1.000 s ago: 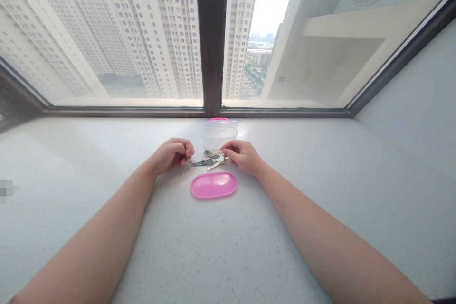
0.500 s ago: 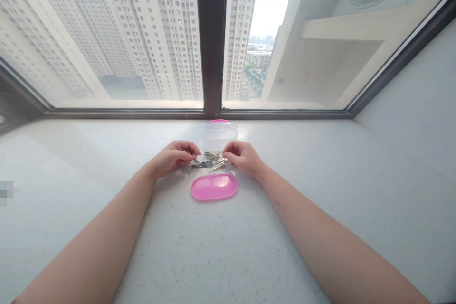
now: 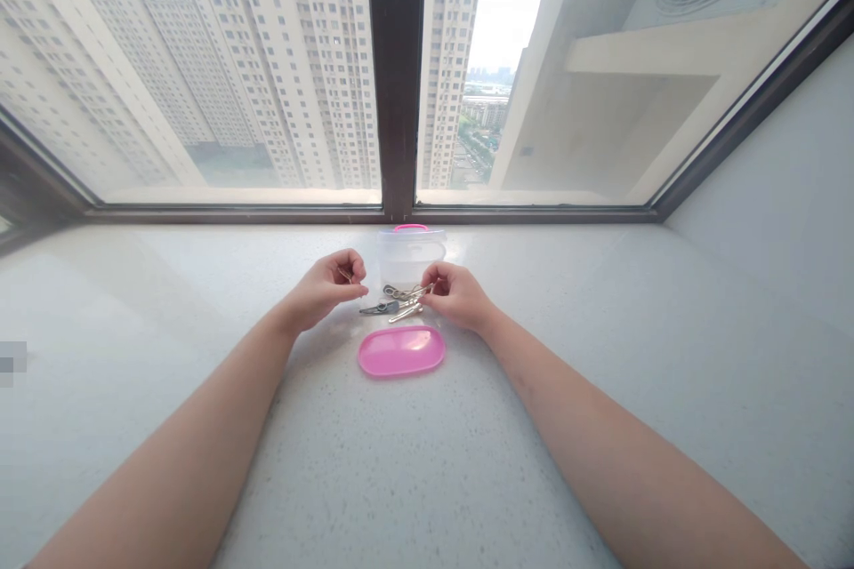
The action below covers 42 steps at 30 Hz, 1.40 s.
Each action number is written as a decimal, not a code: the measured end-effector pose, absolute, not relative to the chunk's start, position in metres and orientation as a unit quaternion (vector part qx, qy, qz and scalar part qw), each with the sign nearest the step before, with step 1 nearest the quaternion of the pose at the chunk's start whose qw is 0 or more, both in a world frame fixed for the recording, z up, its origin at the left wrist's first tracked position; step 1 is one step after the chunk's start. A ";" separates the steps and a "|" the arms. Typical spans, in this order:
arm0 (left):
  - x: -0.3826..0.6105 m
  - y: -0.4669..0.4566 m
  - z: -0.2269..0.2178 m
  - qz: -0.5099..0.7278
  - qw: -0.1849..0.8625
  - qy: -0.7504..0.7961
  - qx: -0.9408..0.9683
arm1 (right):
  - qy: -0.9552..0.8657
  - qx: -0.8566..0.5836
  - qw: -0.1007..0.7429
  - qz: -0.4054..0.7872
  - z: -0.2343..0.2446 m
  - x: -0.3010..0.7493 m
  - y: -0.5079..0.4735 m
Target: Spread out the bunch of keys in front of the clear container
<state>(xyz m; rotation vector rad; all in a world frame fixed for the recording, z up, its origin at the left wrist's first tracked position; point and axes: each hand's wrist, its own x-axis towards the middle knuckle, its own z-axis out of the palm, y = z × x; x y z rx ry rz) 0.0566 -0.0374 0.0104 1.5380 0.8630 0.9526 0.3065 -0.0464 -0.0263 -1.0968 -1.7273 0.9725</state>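
A small pile of metal clips (image 3: 404,312) lies on the white sill, gold-coloured ones among them, with one dark grey pointed clip (image 3: 379,308) at the pile's left side. My left hand (image 3: 326,286) is raised just left of the pile, its fingers curled round a thin metal clip (image 3: 345,274) that is mostly hidden. At the pile's right edge, my right hand (image 3: 455,294) pinches the end of a gold-coloured metal clip (image 3: 427,288). Directly behind the pile stands a clear plastic box (image 3: 410,249) with a pink handle. In front lies a pink oval lid (image 3: 401,352).
The white speckled sill (image 3: 400,471) runs under both forearms. Close behind the clear box is the dark window frame (image 3: 398,107), with glass on both sides. A white wall (image 3: 774,169) bounds the right side.
My left hand has lifted up and away from the pile, with a thin metal clip in its curled fingers. My right hand has shifted slightly, and a clip end now shows between its fingers.
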 end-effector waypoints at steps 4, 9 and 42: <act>0.059 -0.038 0.013 0.420 0.545 0.346 0.638 | -0.688 -0.433 0.429 0.394 -0.026 0.307 -0.047; 0.059 -0.040 0.014 0.398 0.613 0.340 0.592 | -0.684 -0.432 0.423 0.408 -0.025 0.307 -0.048; 0.064 -0.039 0.009 0.329 0.641 0.362 0.592 | -0.642 -0.427 0.435 0.465 -0.021 0.306 -0.049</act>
